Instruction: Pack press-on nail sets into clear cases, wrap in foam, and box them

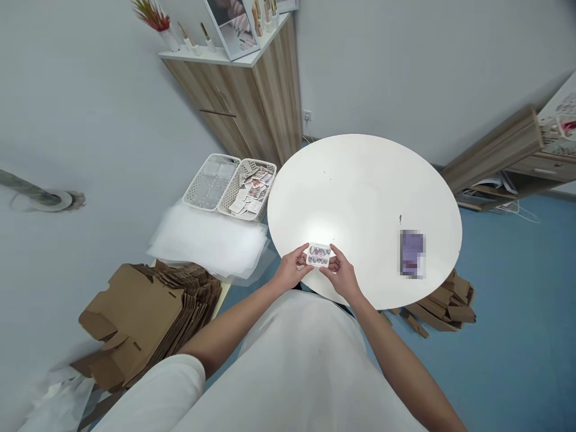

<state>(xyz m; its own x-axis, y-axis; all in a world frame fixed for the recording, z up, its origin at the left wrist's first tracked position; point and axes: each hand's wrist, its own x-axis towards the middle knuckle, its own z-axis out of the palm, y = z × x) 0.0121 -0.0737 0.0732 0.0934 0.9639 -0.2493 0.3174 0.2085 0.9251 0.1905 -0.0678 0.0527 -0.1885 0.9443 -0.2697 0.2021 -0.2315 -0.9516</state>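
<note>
Between my two hands is a small white card of press-on nails, with two rows of patterned nails facing up. My left hand pinches its left edge, thumb below and fingers above. The right edge is gripped the same way by my right hand. I hold the card over the near edge of a round white table. Farther right on the tabletop lies a purple item, blurred by pixels so that its kind is hidden.
Left of the table stand a white basket of small printed cards and a basket of clear plastic pieces. White translucent sheets and flattened cardboard boxes lie nearer me. A wooden cabinet stands behind; more cardboard sits beneath the table's right.
</note>
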